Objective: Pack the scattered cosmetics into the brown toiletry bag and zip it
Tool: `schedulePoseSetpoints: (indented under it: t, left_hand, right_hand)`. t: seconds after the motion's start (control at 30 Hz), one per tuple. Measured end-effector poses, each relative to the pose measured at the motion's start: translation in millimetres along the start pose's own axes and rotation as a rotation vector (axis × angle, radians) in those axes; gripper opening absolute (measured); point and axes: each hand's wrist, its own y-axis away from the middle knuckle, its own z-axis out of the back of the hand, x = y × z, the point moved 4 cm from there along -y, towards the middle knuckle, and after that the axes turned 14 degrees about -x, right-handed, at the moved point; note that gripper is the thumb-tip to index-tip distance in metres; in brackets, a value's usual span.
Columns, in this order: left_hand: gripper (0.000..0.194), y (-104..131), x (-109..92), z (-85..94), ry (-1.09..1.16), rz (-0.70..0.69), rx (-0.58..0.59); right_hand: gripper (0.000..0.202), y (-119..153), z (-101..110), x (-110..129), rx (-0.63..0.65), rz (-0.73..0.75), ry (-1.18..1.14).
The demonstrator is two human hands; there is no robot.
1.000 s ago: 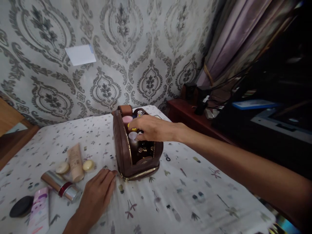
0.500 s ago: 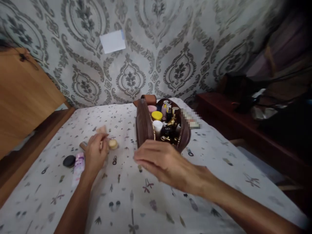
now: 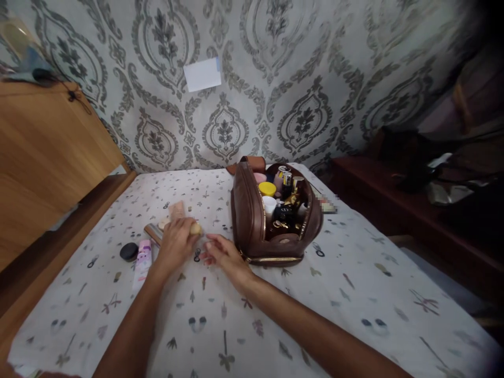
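My left hand rests low over the patterned cloth, its fingers closed around the near side of a small pale-yellow round item. Partly under and behind that hand lie a pinkish flat piece and a brownish tube. Close by on the left are a pink-and-purple tube and a round black compact. My right hand is open and empty, fingers loosely bent, just right of the left hand. Beside it stands an unzipped brown toiletry bag full of cosmetics.
Inside the bag show a yellow lid, a white jar and several small bottles. A wooden panel borders the left side. Dark red furniture stands on the right, and patterned wallpaper covers the wall behind.
My right hand has moved from the bag's front toward my left hand, its fingers now spread. My left fingers have come onto the yellow round item. The view has shifted slightly left.
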Motion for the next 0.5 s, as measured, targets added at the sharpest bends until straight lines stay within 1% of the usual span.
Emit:
schedulePoseSetpoints:
  t: [0.07,0.13,0.2,0.27,0.37,0.5]
  left_hand:
    - [0.025,-1.9,-1.7,7.4,0.261,0.035,0.031]
    - [0.029,-2.7,-7.8,12.7,0.504,0.049,0.128]
    - [0.030,-2.5,-14.4,16.1,0.640,0.060,0.216]
    - [0.029,-2.5,-18.2,18.5,0.681,0.079,0.242]
    - [0.031,-2.3,-19.5,20.4,0.671,0.099,0.241]
    - [0.029,-1.2,-21.2,23.4,0.639,0.041,0.267]
  right_hand:
    - [0.048,3.2,-0.6,-0.1,-0.002,-0.058,-0.164]
    - [0.052,7.0,-1.5,4.0,0.030,-0.082,-0.270]
    - [0.051,9.4,-2.0,7.9,0.055,-0.100,-0.315]
    - [0.049,10.1,-2.3,9.1,0.066,-0.120,-0.336]
    - [0.049,10.2,-2.9,8.7,0.067,-0.130,-0.358]
    - [0.044,12.6,-4.3,11.3,0.089,-0.118,-0.347]
